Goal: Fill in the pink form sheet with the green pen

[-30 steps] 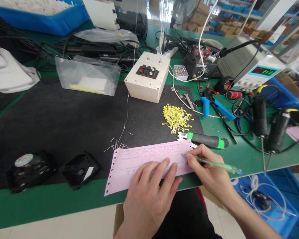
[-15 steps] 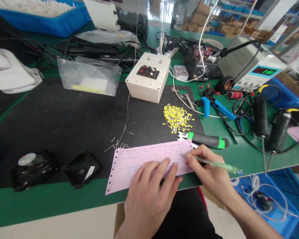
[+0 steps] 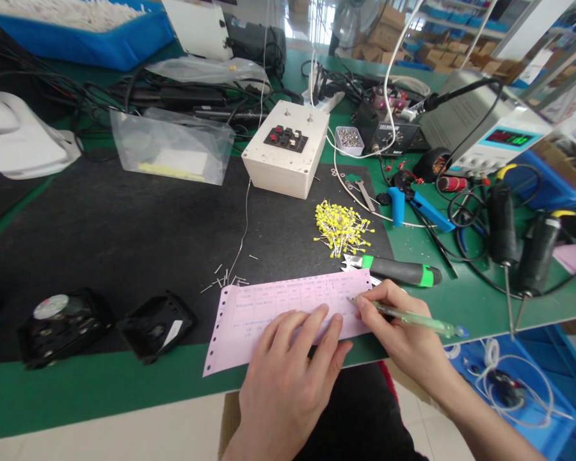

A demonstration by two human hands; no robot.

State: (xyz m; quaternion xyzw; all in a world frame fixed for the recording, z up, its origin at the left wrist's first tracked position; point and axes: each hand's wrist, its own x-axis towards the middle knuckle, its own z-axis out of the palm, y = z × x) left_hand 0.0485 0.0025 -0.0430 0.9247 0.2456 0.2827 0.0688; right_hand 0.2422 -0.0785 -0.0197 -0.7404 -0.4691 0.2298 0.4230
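Note:
A pink printed form (image 3: pixel 254 307) with punched side edges lies at the front edge of the bench. Flat on its lower part rests my left hand (image 3: pixel 295 365), fingers stretched out and spread. My right hand (image 3: pixel 403 326) pinches a translucent green pen (image 3: pixel 425 320), its tip touching the form near the right side. Just beyond the form is a black-and-green handled tool (image 3: pixel 398 269). A heap of small yellow-tipped components (image 3: pixel 340 227) lies farther back on the black mat (image 3: pixel 173 224).
Two black plastic housings (image 3: pixel 64 326) sit at left front. Behind stand a white switch box (image 3: pixel 287 150) and a clear plastic tray (image 3: pixel 173 150). Right: blue-handled pliers (image 3: pixel 432 210), two black-handled screwdrivers (image 3: pixel 502 221), a power supply (image 3: pixel 489 128). A blue bin (image 3: pixel 552 410) stands below the edge.
The rear end of the pen has shifted very slightly in my right hand. My left hand and the form have stayed in place.

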